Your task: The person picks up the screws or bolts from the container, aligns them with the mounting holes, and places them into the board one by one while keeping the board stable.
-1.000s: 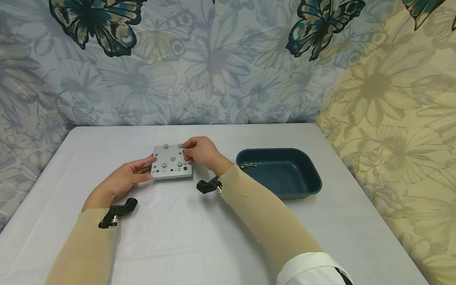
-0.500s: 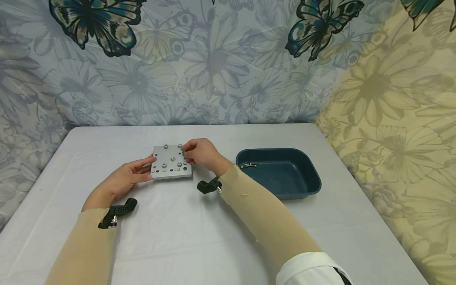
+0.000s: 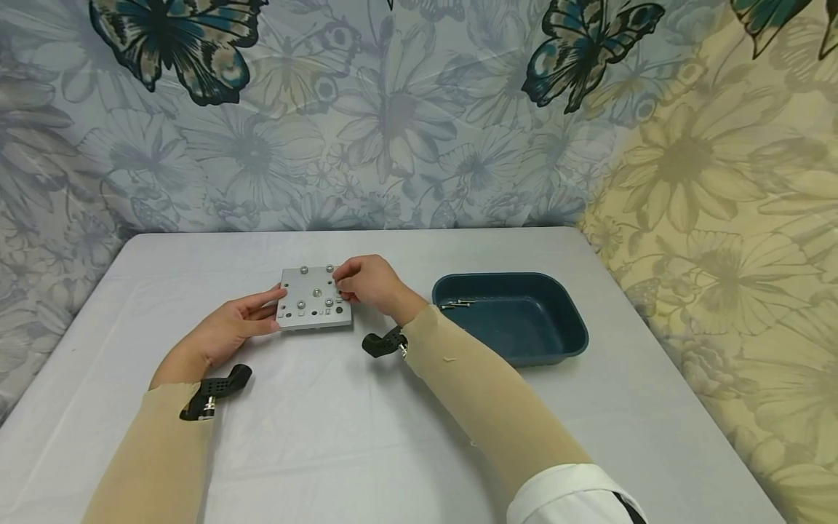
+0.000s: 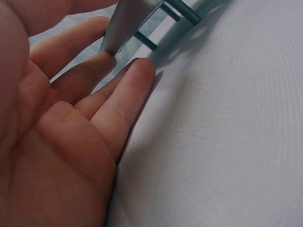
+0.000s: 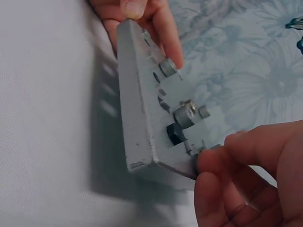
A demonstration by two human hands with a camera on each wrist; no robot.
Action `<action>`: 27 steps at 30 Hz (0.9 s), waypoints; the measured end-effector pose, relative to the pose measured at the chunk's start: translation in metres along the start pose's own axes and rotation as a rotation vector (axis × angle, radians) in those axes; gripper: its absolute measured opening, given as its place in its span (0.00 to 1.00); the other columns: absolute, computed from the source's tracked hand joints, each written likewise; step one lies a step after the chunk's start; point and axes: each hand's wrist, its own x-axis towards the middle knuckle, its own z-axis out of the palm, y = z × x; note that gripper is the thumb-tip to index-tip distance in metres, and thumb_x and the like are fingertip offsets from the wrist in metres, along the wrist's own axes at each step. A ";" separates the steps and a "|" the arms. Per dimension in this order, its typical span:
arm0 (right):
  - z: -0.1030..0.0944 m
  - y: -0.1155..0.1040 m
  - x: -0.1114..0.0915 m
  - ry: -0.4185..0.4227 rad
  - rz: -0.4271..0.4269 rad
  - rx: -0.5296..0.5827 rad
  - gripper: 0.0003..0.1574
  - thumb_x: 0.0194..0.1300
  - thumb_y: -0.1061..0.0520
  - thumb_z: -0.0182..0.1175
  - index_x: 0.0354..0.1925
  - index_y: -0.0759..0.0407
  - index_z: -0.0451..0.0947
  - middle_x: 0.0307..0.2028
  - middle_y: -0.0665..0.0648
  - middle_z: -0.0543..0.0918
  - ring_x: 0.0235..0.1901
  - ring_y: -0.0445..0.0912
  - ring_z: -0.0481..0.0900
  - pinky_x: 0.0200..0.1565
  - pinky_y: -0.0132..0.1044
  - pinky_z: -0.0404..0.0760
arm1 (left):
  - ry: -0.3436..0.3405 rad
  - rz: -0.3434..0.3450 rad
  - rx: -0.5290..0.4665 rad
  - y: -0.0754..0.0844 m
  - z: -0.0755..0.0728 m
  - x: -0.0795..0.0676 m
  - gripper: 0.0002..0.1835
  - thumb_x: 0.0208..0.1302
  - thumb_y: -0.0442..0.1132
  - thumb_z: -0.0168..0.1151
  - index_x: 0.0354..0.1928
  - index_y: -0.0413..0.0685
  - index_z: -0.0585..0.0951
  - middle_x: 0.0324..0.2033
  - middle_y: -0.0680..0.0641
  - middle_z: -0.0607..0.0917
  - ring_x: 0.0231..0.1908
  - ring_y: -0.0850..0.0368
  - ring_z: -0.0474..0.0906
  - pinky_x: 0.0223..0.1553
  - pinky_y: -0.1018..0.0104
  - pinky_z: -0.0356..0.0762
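A silver metal plate (image 3: 298,285) with holes is held above the white tablecloth. Several screw heads (image 3: 317,292) stand on its top face. My left hand (image 3: 236,324) grips the plate's left end, thumb at the near corner and fingers along the side. At the right edge, the thumb and index finger of my right hand (image 3: 376,285) pinch a small screw, mostly hidden by the fingertips. In the left wrist view, threaded shanks (image 4: 184,12) stick out below the plate (image 4: 130,21). The right wrist view shows the plate's long side (image 5: 135,104) tilted over the cloth.
Right of the plate stands a dark blue tray (image 3: 550,355) with several loose screws (image 3: 456,304) at its left end. My right forearm crosses its near left corner. A patterned floral curtain (image 3: 393,145) hangs behind the table (image 3: 301,437).
My right hand has lowered slightly at the plate's right edge, its fingertips still pinching. The left hand and the plate hold nearly the same place.
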 end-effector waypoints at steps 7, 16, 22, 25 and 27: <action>-0.022 -0.015 -0.016 0.002 0.034 0.244 0.13 0.69 0.60 0.63 0.50 0.61 0.84 0.46 0.56 0.84 0.39 0.50 0.85 0.42 0.40 0.84 | -0.012 0.021 -0.015 -0.002 -0.001 -0.001 0.42 0.64 0.34 0.69 0.76 0.37 0.59 0.78 0.44 0.47 0.73 0.41 0.51 0.55 0.77 0.70; -0.114 -0.009 -0.103 -0.009 -0.046 0.879 0.29 0.75 0.47 0.57 0.65 0.64 0.71 0.64 0.65 0.73 0.62 0.62 0.72 0.47 0.41 0.82 | -0.016 0.031 -0.001 0.001 0.001 0.001 0.42 0.64 0.33 0.68 0.76 0.37 0.58 0.77 0.43 0.47 0.73 0.40 0.51 0.54 0.77 0.70; -0.163 0.028 -0.130 -0.054 -0.053 0.658 0.39 0.79 0.43 0.46 0.74 0.67 0.56 0.71 0.68 0.61 0.67 0.64 0.63 0.61 0.47 0.71 | -0.012 0.016 -0.004 0.002 0.001 0.000 0.42 0.65 0.33 0.68 0.76 0.38 0.58 0.78 0.45 0.45 0.73 0.40 0.50 0.54 0.78 0.70; -0.173 0.047 -0.127 -0.073 -0.010 0.554 0.38 0.80 0.47 0.47 0.75 0.68 0.54 0.73 0.68 0.58 0.69 0.66 0.59 0.65 0.52 0.66 | -0.015 0.015 0.000 0.001 0.001 0.000 0.42 0.65 0.33 0.68 0.76 0.37 0.58 0.78 0.45 0.45 0.73 0.39 0.49 0.54 0.78 0.69; -0.175 0.058 -0.122 -0.079 0.012 0.495 0.36 0.79 0.52 0.50 0.75 0.68 0.55 0.73 0.68 0.59 0.69 0.66 0.60 0.65 0.54 0.65 | -0.012 0.010 0.008 0.000 0.001 0.000 0.42 0.65 0.34 0.68 0.76 0.38 0.58 0.78 0.45 0.46 0.73 0.40 0.49 0.54 0.79 0.69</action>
